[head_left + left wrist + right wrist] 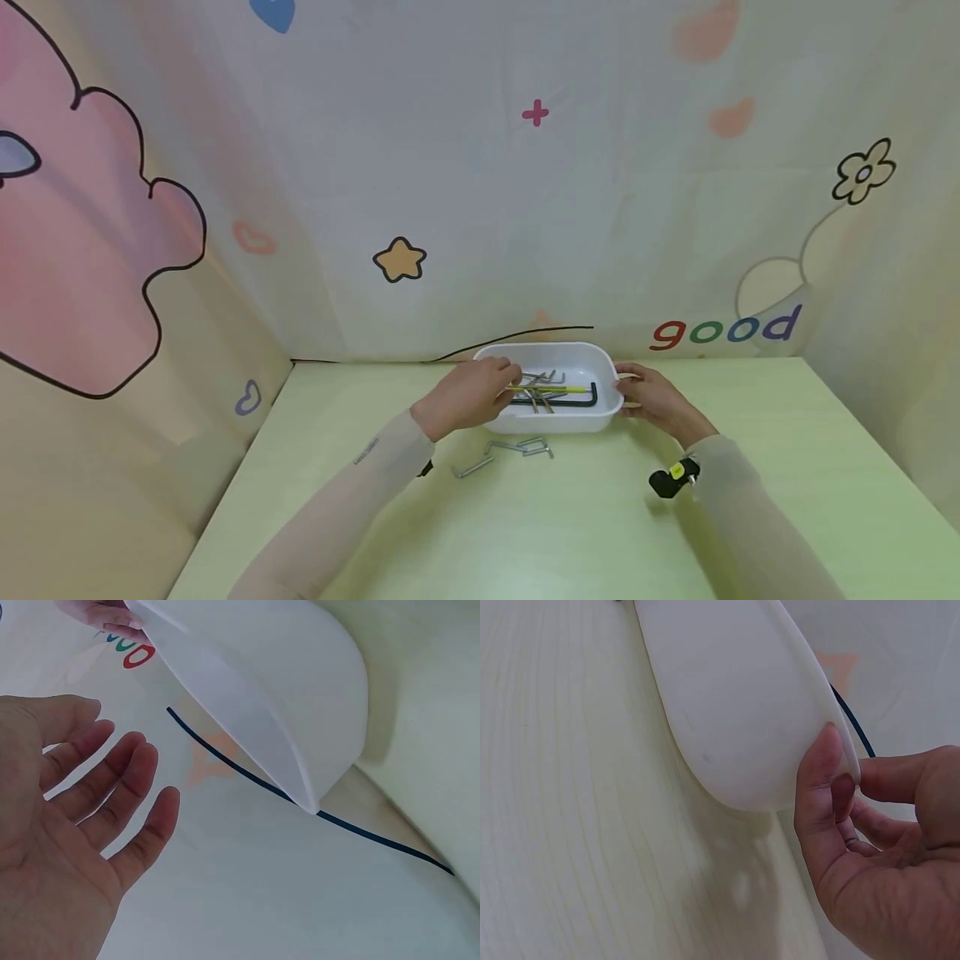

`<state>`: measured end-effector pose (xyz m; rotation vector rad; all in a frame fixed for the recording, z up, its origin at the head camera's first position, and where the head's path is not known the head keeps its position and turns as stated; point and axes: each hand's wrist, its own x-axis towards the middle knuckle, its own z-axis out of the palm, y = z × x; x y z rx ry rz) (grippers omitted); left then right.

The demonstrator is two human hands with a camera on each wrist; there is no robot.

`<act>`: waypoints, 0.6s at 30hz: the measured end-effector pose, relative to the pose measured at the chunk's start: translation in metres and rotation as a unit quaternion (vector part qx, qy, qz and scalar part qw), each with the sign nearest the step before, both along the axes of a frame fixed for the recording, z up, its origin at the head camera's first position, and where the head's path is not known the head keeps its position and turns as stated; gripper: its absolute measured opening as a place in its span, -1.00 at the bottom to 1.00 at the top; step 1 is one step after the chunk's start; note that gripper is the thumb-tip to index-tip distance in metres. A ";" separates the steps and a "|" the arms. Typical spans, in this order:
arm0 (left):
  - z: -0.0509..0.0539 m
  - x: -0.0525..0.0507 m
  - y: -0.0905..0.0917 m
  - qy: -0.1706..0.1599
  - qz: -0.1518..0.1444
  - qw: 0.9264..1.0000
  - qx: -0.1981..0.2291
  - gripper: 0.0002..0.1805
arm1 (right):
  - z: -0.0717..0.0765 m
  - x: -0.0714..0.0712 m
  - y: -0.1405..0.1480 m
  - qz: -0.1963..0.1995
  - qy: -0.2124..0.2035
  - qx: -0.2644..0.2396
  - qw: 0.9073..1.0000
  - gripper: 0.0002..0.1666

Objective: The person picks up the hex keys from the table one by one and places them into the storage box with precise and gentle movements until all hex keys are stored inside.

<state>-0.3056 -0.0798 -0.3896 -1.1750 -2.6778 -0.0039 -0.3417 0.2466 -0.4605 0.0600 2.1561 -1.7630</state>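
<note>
A white tray (pixel 551 424) stands at the back of the table, holding a black hex key (pixel 566 403), a thin yellow stick-like piece (pixel 566 389) and several small silver and brass-coloured hex keys. My right hand (pixel 656 398) pinches the tray's right end; in the right wrist view the thumb and a finger (pixel 821 761) hold the rim. Over the tray's left end is my left hand (pixel 474 393), hiding part of the contents. The left wrist view shows this hand (pixel 82 802) with loosely bent fingers and nothing in them, apart from the tray (pixel 300 697).
In front of the tray, several silver hex keys lie on the table, one (pixel 474 467) off to the left of a small cluster (pixel 525 447). A printed curtain (pixel 465 208) hangs close behind the tray.
</note>
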 end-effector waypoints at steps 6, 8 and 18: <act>-0.004 0.004 -0.006 0.008 -0.004 1.000 0.005 -0.80 | 0.000 0.001 0.001 -0.005 -0.009 0.005 1.000 -0.36; -0.005 0.004 -0.008 0.012 -0.005 1.000 0.010 -0.79 | 0.000 0.001 0.002 -0.007 -0.004 0.006 1.000 -0.37; -0.012 0.010 -0.021 0.010 0.005 1.000 -0.003 -0.83 | -0.005 -0.001 0.000 -0.007 0.001 0.006 1.000 -0.39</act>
